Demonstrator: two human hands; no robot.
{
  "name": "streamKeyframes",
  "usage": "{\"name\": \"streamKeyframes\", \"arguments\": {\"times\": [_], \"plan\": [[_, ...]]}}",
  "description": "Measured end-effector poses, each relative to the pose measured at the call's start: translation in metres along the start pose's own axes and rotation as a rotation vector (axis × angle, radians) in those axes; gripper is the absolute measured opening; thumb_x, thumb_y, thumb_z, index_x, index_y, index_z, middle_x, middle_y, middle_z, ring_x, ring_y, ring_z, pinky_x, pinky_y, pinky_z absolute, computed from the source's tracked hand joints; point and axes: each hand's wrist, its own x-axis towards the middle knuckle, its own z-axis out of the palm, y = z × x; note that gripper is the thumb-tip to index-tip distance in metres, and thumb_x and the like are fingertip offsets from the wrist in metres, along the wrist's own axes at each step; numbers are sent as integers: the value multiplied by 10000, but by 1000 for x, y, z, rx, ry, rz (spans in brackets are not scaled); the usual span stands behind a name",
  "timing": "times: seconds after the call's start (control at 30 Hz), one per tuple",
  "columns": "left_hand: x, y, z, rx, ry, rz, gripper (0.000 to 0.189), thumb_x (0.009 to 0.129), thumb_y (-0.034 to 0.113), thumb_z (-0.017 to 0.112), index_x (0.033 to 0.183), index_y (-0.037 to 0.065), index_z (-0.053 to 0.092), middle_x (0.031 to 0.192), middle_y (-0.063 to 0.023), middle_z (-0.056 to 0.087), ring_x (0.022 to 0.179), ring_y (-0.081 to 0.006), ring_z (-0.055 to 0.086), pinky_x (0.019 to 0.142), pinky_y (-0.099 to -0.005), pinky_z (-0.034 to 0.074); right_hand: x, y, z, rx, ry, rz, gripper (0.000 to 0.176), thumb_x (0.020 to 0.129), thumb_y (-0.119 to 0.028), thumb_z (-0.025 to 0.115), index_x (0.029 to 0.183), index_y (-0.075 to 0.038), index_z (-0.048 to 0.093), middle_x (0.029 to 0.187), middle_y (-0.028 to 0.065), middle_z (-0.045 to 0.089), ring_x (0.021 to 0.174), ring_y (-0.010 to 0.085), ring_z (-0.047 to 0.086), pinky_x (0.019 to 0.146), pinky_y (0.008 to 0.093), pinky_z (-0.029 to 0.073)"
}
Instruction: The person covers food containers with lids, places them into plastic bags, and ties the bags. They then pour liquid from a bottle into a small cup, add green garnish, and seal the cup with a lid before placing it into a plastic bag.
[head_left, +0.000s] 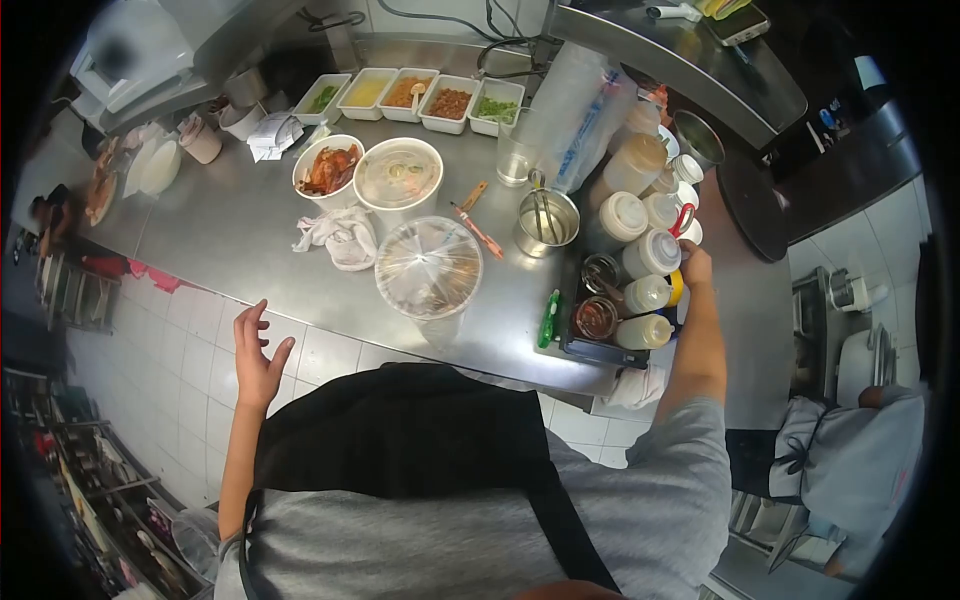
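My left hand (261,358) is raised off the counter's front edge, fingers apart and holding nothing. At the right, my right hand (695,265) reaches in at the outer side of a crate (600,350) of squeeze bottles. Its fingertips are mostly hidden behind a white-capped bottle (658,251), just below the red handle (683,220) of what looks like scissors. Something yellow (676,289) shows under that hand. Between my hands stand a bowl under a clear domed lid (428,265), a lidded white tub (398,180) and an open bowl of reddish food (330,172).
White trays of toppings (452,103) line the back of the steel counter (260,240). A crumpled cloth (340,238), an orange cutter (480,230), a metal pot with tongs (546,222) and a green pen-like item (549,318) lie nearer. Another person (850,460) stands at the right.
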Motion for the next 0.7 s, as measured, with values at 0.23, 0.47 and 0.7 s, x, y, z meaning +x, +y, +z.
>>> {"name": "streamKeyframes", "arguments": {"times": [0.23,0.47,0.7], "plan": [[25,-1,11,-39,-43,77,629,777,132,723,1339,98,442,1258,-97,474,993,-218,534,772,-329,471,-25,2,-36,319,103,215,583,680,-15,729,1228,-166,594,1175,103,604,919,193,650,746,300,530],[52,21,35,-92,-98,205,577,823,194,700,1333,93,451,1268,-109,471,1009,-228,536,776,-337,468,-61,26,-22,1064,212,295,547,713,68,660,1206,-150,565,1225,147,362,928,263,583,799,371,563],[68,71,46,-268,-109,408,528,807,68,683,1297,74,485,1240,-110,488,1009,-215,560,789,-318,486,-111,-47,-95,1118,885,90,477,798,65,641,1205,-70,432,1134,133,468,1021,239,562,801,378,564]]}}
